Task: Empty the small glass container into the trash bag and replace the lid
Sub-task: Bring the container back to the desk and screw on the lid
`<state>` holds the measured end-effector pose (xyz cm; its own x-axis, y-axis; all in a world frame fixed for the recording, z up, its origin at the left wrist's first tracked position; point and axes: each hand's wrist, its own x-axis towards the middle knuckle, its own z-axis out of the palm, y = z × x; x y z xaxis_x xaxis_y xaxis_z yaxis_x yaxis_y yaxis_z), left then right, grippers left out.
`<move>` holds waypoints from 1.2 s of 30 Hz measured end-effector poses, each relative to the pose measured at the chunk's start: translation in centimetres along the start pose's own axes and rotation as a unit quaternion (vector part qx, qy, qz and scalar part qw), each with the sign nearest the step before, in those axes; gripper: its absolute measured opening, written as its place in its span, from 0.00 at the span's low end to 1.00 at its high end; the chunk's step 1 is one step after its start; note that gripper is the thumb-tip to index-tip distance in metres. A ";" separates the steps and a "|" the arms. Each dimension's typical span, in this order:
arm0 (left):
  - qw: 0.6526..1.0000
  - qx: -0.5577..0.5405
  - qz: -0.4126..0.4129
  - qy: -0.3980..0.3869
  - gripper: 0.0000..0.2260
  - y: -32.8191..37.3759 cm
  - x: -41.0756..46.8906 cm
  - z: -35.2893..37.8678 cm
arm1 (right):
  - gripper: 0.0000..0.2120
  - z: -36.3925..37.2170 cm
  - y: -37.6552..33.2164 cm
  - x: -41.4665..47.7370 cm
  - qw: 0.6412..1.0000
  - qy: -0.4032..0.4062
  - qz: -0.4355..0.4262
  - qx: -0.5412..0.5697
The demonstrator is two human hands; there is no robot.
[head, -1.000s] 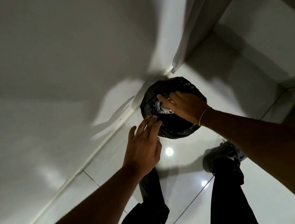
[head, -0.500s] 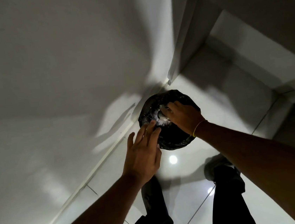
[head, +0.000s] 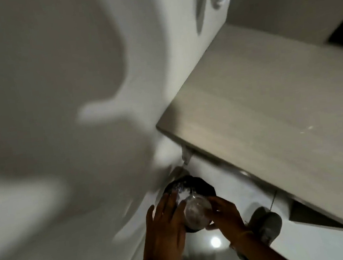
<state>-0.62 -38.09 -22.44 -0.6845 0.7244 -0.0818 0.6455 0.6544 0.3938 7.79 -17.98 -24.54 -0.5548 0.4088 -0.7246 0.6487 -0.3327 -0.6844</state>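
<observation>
A black trash bag (head: 202, 187) sits on the floor against the white wall, its mouth open, with white powdery stuff visible inside. My right hand (head: 225, 215) holds the small clear glass container (head: 196, 211) over the bag's near side; the container looks whitish inside. My left hand (head: 166, 222) is flat with fingers spread, just left of the container and close to or touching it. No lid is visible. The frame is blurred.
A light wooden counter or tabletop (head: 281, 106) juts out above the bag on the right. A white wall (head: 58, 121) fills the left. The glossy tiled floor (head: 215, 242) reflects a lamp; my shoe (head: 266, 223) stands right of the bag.
The view has swung upward, bringing the counter into sight. My right hand has drawn the container out of the bag toward me; my left hand has closed in beside it.
</observation>
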 end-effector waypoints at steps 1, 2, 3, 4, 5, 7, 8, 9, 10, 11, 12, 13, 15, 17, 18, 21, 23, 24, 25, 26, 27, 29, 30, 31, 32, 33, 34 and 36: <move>1.000 -0.004 0.010 0.006 0.23 1.3 0.9 -2.2 | 0.19 -1.1 -1.3 -2.4 0.999 -0.002 0.004 0.039; 1.000 -0.010 0.015 0.015 0.22 2.4 1.7 -3.9 | 0.17 -2.0 -2.3 -4.4 0.998 0.000 0.002 0.067; 0.999 -0.022 0.023 0.019 0.22 3.7 2.5 -5.7 | 0.16 -3.1 -3.3 -6.6 0.996 0.004 -0.002 0.086; 0.998 -0.030 0.038 0.026 0.21 5.0 3.3 -7.3 | 0.15 -4.0 -4.3 -8.5 0.995 0.002 -0.013 0.098; 0.997 -0.036 0.054 0.029 0.21 6.0 3.9 -8.7 | 0.14 -4.8 -5.5 -10.5 0.993 0.002 -0.017 0.116; 0.995 -0.044 0.083 0.027 0.21 9.5 6.0 -11.8 | 0.13 -8.0 -8.2 -14.4 0.989 0.013 -0.026 0.148; 0.994 -0.047 0.087 0.034 0.22 10.3 6.7 -12.3 | 0.12 -8.9 -9.1 -15.5 0.988 0.014 -0.035 0.150; 0.994 -0.051 0.093 0.038 0.22 11.5 7.7 -12.9 | 0.11 -10.1 -10.3 -16.7 0.987 0.016 -0.045 0.156; 0.992 -0.055 0.105 0.046 0.21 12.7 8.7 -13.2 | 0.10 -11.6 -11.3 -17.7 0.983 0.025 -0.058 0.171; 0.990 -0.060 0.114 0.052 0.21 14.5 10.1 -13.8 | 0.10 -13.5 -12.6 -18.5 0.979 0.039 -0.073 0.184; 0.988 -0.066 0.129 0.055 0.20 16.2 11.4 -14.1 | 0.09 -15.4 -13.7 -19.2 0.976 0.051 -0.089 0.194; 0.986 -0.067 0.146 0.051 0.20 18.2 12.6 -14.3 | 0.09 -17.5 -14.8 -19.7 0.972 0.061 -0.101 0.202; 0.981 -0.059 0.180 0.042 0.20 21.2 14.7 -14.1 | 0.09 -20.7 -16.8 -19.7 0.967 0.082 -0.108 0.215; 0.980 -0.056 0.191 0.020 0.21 25.1 17.4 -13.4 | 0.09 -25.2 -18.2 -19.1 0.962 0.115 -0.102 0.226; 0.980 -0.047 0.191 0.014 0.22 26.0 18.0 -12.9 | 0.09 -26.3 -18.6 -18.6 0.962 0.128 -0.104 0.218; 0.978 -0.025 0.206 -0.010 0.23 29.2 20.7 -11.0 | 0.09 -30.6 -19.2 -16.2 0.955 0.177 -0.113 0.209; 0.976 -0.012 0.215 -0.024 0.24 30.8 22.3 -9.4 | 0.13 -33.2 -19.2 -14.2 0.953 0.200 -0.114 0.198; 0.977 0.003 0.211 -0.036 0.24 31.3 22.8 -8.6 | 0.14 -34.2 -19.0 -13.3 0.954 0.206 -0.115 0.185; 0.978 0.026 0.203 -0.050 0.25 31.8 23.2 -8.2 | 0.15 -34.9 -19.0 -12.7 0.956 0.205 -0.118 0.174; 0.978 0.047 0.194 -0.065 0.26 32.2 23.6 -7.5 | 0.17 -35.6 -18.9 -12.0 0.958 0.202 -0.120 0.166; 0.977 0.064 0.188 -0.078 0.27 32.4 23.9 -7.0 | 0.21 -36.1 -18.9 -11.6 0.960 0.197 -0.122 0.156; 0.975 0.082 0.183 -0.095 0.28 32.7 24.2 -5.9 | 0.28 -37.0 -18.5 -10.5 0.967 0.188 -0.117 0.130; 0.975 0.086 0.182 -0.098 0.29 32.7 24.3 -5.6 | 0.29 -37.2 -18.3 -10.1 0.968 0.189 -0.113 0.122; 0.975 0.088 0.178 -0.102 0.29 32.7 24.3 -5.3 | 0.28 -37.4 -18.0 -9.7 0.968 0.194 -0.106 0.117; 0.975 0.089 0.175 -0.102 0.29 32.8 24.4 -5.0 | 0.25 -37.4 -17.8 -9.5 0.968 0.201 -0.102 0.112; 0.975 0.091 0.172 -0.104 0.30 32.8 24.3 -4.8 | 0.22 -37.4 -17.6 -9.3 0.968 0.206 -0.098 0.109; 0.975 0.093 0.169 -0.106 0.30 32.8 24.3 -4.7 | 0.20 -37.3 -17.4 -9.2 0.968 0.209 -0.097 0.100; 0.975 0.095 0.170 -0.108 0.30 32.8 24.2 -4.5 | 0.16 -36.9 -17.2 -9.1 0.966 0.227 -0.100 0.074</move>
<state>2.51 -0.07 -7.36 -0.3451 0.9221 -0.1752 0.8883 0.3812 0.2562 20.93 15.40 -3.16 -0.3544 0.7969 -0.4893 0.4516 -0.3124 -0.8358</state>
